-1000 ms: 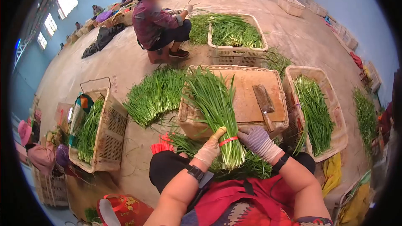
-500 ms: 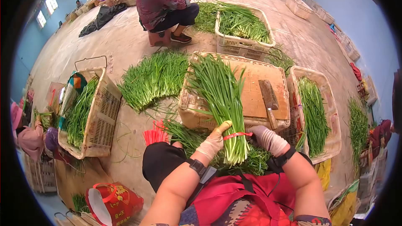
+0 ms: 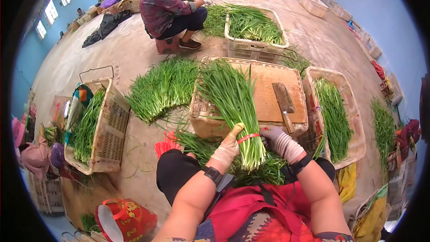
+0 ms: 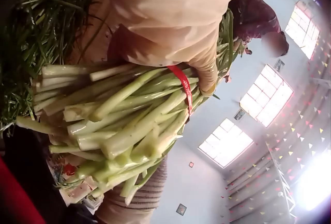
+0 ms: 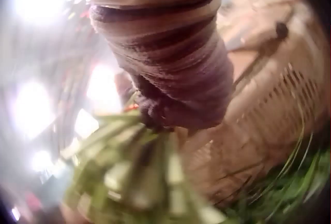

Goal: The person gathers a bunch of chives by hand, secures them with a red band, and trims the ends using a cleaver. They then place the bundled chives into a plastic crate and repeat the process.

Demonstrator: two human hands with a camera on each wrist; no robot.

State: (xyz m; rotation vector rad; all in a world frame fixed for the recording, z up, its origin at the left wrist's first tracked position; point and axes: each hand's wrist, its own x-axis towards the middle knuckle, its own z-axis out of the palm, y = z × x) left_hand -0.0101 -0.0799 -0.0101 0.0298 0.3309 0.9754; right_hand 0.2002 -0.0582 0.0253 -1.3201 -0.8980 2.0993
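Observation:
A bundle of garlic chives [image 3: 230, 92] slants over the near edge of an upturned crate, its pale cut ends toward the person. My gloved left hand [image 3: 227, 147] grips it from the left, thumb lying along the stems. Around the stems runs a red tie [image 3: 247, 137], also plain in the left wrist view [image 4: 182, 87]. At the bundle's right side, my right hand [image 3: 281, 143], in a striped glove, has curled fingers at the tie's end. The right wrist view shows those fingers [image 5: 155, 113] bent beside the pale stems, their tips hidden.
A cleaver [image 3: 283, 101] lies on the wooden board [image 3: 264, 80] atop the crate [image 3: 206, 127]. Crates of chives stand left [image 3: 107, 130] and right [image 3: 356, 130]. Red ties [image 3: 166, 143] lie near the left knee. Another person [image 3: 168, 13] sits beyond a chive pile [image 3: 165, 87].
My right hand drew the tie's end out to the right, then came back close to the bundle. My left hand keeps its grip. The head view has shifted.

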